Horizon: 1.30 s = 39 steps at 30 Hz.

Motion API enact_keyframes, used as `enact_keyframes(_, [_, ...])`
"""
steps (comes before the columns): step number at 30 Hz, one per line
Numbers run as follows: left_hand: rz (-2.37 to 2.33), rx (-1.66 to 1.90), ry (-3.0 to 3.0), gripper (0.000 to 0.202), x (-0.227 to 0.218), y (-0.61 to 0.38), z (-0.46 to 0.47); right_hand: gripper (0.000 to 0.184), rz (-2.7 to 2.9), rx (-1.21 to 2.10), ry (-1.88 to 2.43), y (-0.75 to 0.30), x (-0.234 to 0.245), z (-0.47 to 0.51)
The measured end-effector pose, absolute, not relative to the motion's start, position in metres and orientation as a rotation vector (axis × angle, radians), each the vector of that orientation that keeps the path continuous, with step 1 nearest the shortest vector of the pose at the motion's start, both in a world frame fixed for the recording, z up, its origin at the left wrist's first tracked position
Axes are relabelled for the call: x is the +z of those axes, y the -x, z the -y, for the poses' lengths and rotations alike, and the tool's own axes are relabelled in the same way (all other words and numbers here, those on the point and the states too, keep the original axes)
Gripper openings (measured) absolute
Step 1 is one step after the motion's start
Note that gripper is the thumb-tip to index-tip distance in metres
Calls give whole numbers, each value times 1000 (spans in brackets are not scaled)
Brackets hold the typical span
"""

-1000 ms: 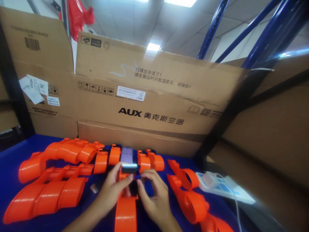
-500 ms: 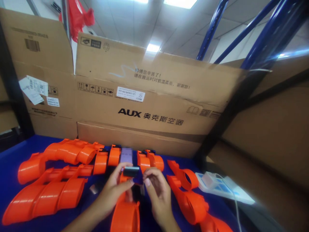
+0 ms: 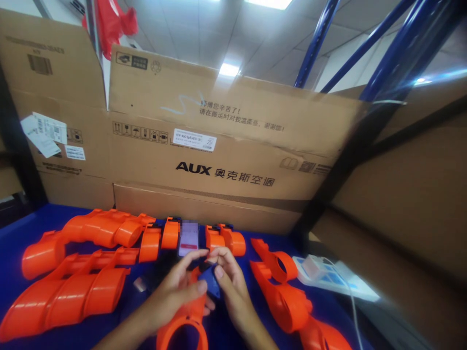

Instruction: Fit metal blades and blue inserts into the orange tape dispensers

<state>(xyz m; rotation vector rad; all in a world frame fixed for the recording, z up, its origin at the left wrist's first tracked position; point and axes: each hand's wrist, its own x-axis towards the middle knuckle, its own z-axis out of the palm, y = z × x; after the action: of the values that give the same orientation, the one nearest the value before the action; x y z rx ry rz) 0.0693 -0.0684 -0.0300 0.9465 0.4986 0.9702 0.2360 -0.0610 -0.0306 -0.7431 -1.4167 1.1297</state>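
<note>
My left hand (image 3: pixel 177 287) is closed around the narrow upper arm of an orange plastic part with a round ring (image 3: pixel 192 312), which looks like a tape dispenser. Its ring hangs below my fingers, the hole partly facing me. With thumb and fingers, my right hand (image 3: pixel 233 282) grips a small dark blue plastic piece (image 3: pixel 211 280) at the upper end of the orange arm. My left thumb also touches the blue piece. Whether the two parts are joined is hidden by my fingers. Beyond my hands lies a phone (image 3: pixel 188 238) with a lit screen.
Orange parts (image 3: pixel 73 296) lie in rows at left, and more orange parts (image 3: pixel 288 301) at right. Several with dark tops (image 3: pixel 149 245) stand behind my hands on the blue surface (image 3: pixel 10 243). A white power strip (image 3: pixel 343 282) with a cable sits right. Cardboard (image 3: pixel 226 194) walls the back.
The orange part has turned so that its ring hole shows more. The blue piece has tilted towards me, and my right hand has closed onto it. The phone screen looks different.
</note>
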Motion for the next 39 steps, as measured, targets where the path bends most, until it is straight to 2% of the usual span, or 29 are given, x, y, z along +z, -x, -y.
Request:
enact_keyframes(3, [-537,964,-998,62,-30,-69,67,32,1409,1139,721,-231,-33,60])
enact_keyframes(12, [-546,989,-1025,49,-31,-69,67,33,1357,1129,754,-226,-39,56])
enact_keyframes(15, [-432,972,-873,52,-32,-64,59,35,1327,1099,874,-230,-35,56])
enact_keyframes(18, [-338,1012,-694,60,-35,-56,47,34,1480,927,1068,-239,-30,56])
enact_keyframes(23, [-326,1202,-553,57,-40,-50,37,29,2055,512,1429,-249,-21,65])
enact_keyframes(26, [-330,1211,-527,58,-38,-49,38,21,2187,410,1483,-245,-19,70])
enact_keyframes(31, [-336,1195,-528,66,-35,-44,40,24,2123,484,1429,-243,-23,66])
enact_keyframes(39, [-331,1150,-532,69,-34,-55,56,38,1602,653,1277,-254,-32,54])
